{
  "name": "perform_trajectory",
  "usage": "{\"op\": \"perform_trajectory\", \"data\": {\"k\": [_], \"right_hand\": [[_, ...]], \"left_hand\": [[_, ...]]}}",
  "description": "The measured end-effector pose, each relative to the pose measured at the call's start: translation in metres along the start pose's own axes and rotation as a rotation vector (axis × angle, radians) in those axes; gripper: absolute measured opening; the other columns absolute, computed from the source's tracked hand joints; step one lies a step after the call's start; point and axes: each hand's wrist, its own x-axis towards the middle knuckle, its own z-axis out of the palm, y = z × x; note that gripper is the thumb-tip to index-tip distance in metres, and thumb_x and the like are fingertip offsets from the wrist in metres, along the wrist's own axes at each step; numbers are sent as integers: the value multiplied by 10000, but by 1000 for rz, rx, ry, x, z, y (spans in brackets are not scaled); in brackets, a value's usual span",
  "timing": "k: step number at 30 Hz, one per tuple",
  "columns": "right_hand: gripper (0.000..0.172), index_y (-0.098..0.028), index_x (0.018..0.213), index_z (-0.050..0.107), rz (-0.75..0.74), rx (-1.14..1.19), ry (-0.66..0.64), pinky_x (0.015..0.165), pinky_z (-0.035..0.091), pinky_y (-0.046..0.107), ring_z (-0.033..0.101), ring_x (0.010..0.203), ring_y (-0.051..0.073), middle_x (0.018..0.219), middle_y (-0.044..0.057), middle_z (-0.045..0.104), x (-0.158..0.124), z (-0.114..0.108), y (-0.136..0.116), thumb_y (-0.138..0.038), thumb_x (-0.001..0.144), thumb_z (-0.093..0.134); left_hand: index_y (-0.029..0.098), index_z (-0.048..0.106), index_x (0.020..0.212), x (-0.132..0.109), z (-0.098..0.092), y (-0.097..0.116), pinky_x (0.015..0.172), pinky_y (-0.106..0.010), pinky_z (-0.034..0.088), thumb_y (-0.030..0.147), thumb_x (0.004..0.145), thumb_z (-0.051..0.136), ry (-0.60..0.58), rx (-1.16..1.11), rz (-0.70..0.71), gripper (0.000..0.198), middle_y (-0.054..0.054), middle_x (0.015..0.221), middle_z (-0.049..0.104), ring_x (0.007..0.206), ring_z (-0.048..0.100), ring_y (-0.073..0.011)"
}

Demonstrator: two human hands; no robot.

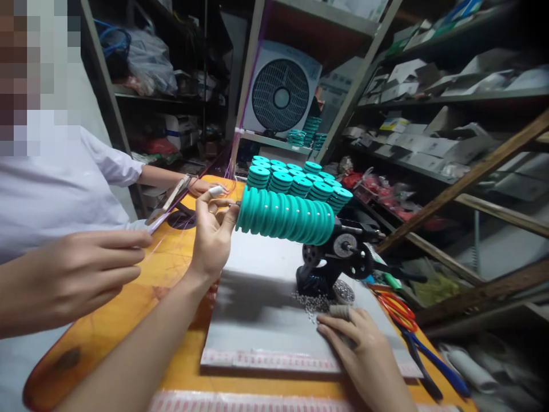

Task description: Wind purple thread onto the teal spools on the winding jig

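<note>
A row of teal-green plastic spools [285,216] sits side by side on the shaft of a black hand-cranked winder [330,257]. Small pale dots show along the spools' rims. At the row's left end my left hand [214,232] pinches the dark tip of the shaft; white tape wraps one fingertip. Lower right, my right hand [364,349] rests on the white board [257,326], fingertips close together at a scatter of small silvery beads [315,303]. Whether a bead lies between them is hidden. Grey tape covers one of its fingers.
Behind the winder stand stacked teal spools [300,180]. Orange-handled scissors [397,309] and blue-handled pliers [441,366] lie at right, near a cup of beads [343,292]. At left, a co-worker's hand [81,274] grips thin purplish strands. A box fan [281,94] stands behind.
</note>
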Motion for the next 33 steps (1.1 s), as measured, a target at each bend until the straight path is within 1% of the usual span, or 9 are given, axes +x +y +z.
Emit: {"op": "perform_trajectory", "data": {"k": [5, 9, 11, 15, 16, 18, 21, 25, 33], "right_hand": [[177, -239, 842, 693, -6, 56, 54, 668, 535, 327, 637, 780, 207, 794, 47, 660, 4, 4, -8, -308, 899, 540], [102, -223, 933, 633, -138, 10, 176, 651, 520, 268, 663, 772, 171, 849, 34, 676, 20, -17, -16, -218, 894, 540], [113, -225, 958, 621, -217, 7, 254, 671, 510, 250, 666, 775, 153, 859, 23, 680, 39, -32, -31, -173, 873, 569], [151, -229, 937, 620, -367, 55, 413, 726, 503, 226, 666, 789, 123, 861, 1, 692, 95, -54, -81, -110, 850, 593], [157, -228, 941, 608, -400, 73, 431, 743, 506, 223, 668, 800, 118, 872, -5, 698, 109, -56, -94, -100, 851, 590], [153, -221, 954, 559, -442, 100, 495, 696, 512, 202, 674, 762, 102, 857, -20, 702, 135, -55, -114, -108, 857, 589], [124, -216, 924, 502, -492, 91, 503, 623, 507, 193, 679, 725, 103, 859, -21, 700, 161, -48, -130, -135, 870, 579], [105, -208, 867, 488, -583, 12, 489, 596, 489, 203, 675, 712, 114, 883, 7, 699, 173, -42, -136, -134, 876, 562], [104, -203, 864, 485, -605, -56, 496, 550, 452, 205, 649, 671, 110, 871, 17, 687, 174, -45, -138, -116, 873, 541]], "left_hand": [[267, 466, 1113, 0, 1, 0, 842, -278, 456, 360, 801, 679, 11, -4, 6, 389, -17, 954, 520, 922, 553, -146], [268, 456, 1123, 0, 0, 1, 800, -267, 462, 361, 812, 667, -1, -1, -17, 387, -15, 954, 519, 883, 558, -138], [269, 453, 1124, 0, 0, 0, 780, -259, 460, 354, 823, 655, -8, 5, -17, 373, -17, 965, 521, 876, 558, -134], [269, 431, 1151, -1, -1, -1, 765, -259, 457, 347, 842, 632, -3, 15, -35, 377, -26, 989, 522, 875, 560, -134], [266, 425, 1158, -1, -1, 0, 763, -260, 456, 344, 849, 623, -3, 20, -42, 375, -26, 986, 522, 868, 560, -132], [260, 418, 1164, -1, -1, 0, 769, -260, 453, 333, 862, 607, -3, 30, -45, 363, -23, 984, 525, 847, 557, -122], [262, 411, 1174, -3, -1, 1, 785, -266, 454, 324, 874, 591, -12, 46, -47, 355, -18, 1006, 528, 814, 552, -109], [266, 410, 1187, -4, -2, 0, 821, -278, 451, 332, 878, 581, -10, 60, -51, 360, -23, 1027, 535, 870, 560, -122], [268, 402, 1203, -5, -2, -2, 819, -269, 449, 331, 877, 582, 1, 41, -67, 378, -20, 1012, 536, 873, 554, -117]]}}
